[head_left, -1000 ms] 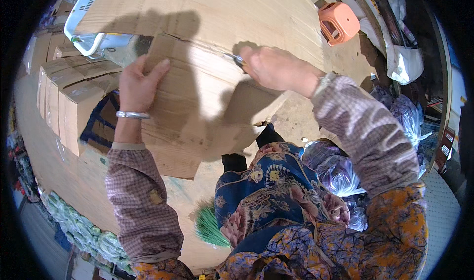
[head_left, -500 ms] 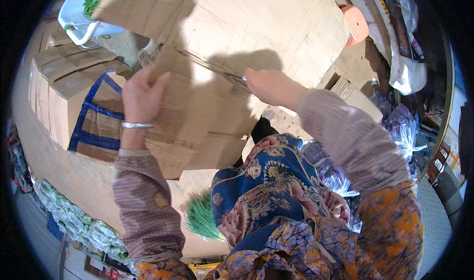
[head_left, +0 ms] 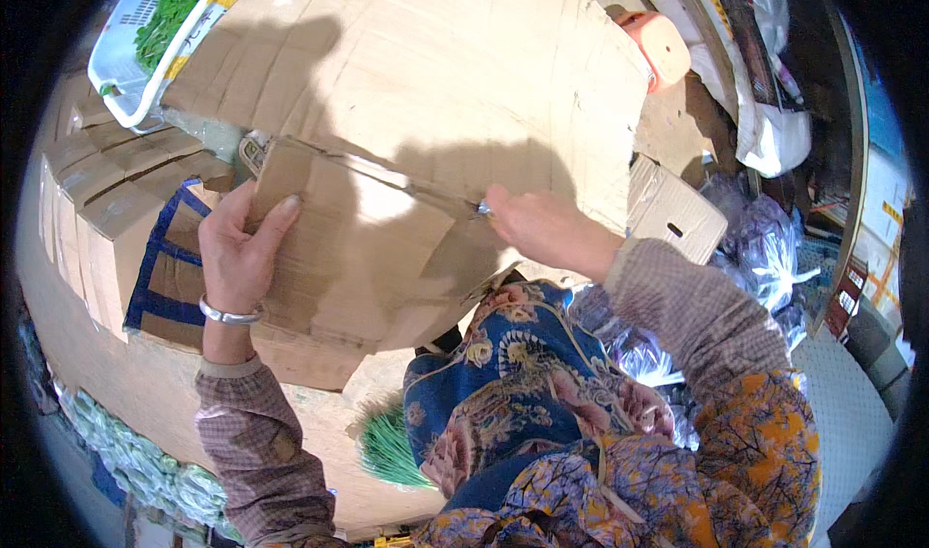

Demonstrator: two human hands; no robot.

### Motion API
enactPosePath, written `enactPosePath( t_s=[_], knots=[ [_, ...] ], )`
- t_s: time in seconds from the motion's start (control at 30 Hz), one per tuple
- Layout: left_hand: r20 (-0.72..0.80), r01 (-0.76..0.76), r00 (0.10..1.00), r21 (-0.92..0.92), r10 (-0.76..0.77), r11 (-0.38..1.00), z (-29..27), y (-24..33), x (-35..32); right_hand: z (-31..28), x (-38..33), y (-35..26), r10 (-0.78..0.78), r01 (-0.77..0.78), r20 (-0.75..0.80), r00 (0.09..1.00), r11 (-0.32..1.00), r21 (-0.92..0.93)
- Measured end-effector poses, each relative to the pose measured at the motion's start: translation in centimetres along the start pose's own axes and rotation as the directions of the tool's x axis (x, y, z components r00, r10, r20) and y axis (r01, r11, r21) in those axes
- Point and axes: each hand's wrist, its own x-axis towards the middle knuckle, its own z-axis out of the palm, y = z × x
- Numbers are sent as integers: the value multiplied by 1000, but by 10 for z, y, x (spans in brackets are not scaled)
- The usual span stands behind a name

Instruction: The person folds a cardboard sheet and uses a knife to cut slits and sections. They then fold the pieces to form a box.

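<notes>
Has green bundles in clear plastic (head_left: 145, 475) along the lower left rim of the frame, and brown cardboard boxes (head_left: 92, 200) higher up, at the left. Has a pale blue basket (head_left: 116, 59) with green leaves (head_left: 174, 16) inside at the upper left, and below it a panel edged with blue tape (head_left: 174, 279). Wears a silver bracelet (head_left: 230, 313) on the left wrist. Grips a brown cardboard piece (head_left: 339, 258), just left of the middle of the frame, with the left hand (head_left: 240, 248), fingers clamped on its left edge. Has a tuft of thin green stalks (head_left: 392, 446) at the bottom, beside a blue flowered cloth (head_left: 532, 374), and a large cardboard sheet (head_left: 464, 55) across the top middle. Holds a small metal tool (head_left: 483, 207), mostly hidden, in the right hand (head_left: 552, 229) near the centre, with fingers clamped on it at the upper edge of the piece; cannot tell its kind. Has an orange stool (head_left: 663, 50) at the upper right, a cardboard box with a handle hole (head_left: 682, 205) below it, and knotted purplish bags (head_left: 769, 243) nearer the right rim
</notes>
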Motion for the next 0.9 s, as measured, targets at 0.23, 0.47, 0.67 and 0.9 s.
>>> enactPosePath(
  t_s=[0.23, 0.47, 0.67, 0.9],
  knots=[
    [-27, -49, 998, 58, 50, 997, 11, -1, 19, -8, -9, 7, 58, -61, -93, 994, 998, -34],
    [53, -74, 996, -45, 76, 996, 35, -30, 30, 3, -40, 17, 59, -59, -10, 998, 998, -36],
    [202, -32, 979, -5, 32, 999, 55, -23, 33, 8, -69, 26, 181, -180, 43, 983, 984, -16],
    [-72, 70, 995, -18, -72, 997, -11, -83, 36, 83, -204, 160, 436, -397, 155, 887, 889, -226]
  ],
)
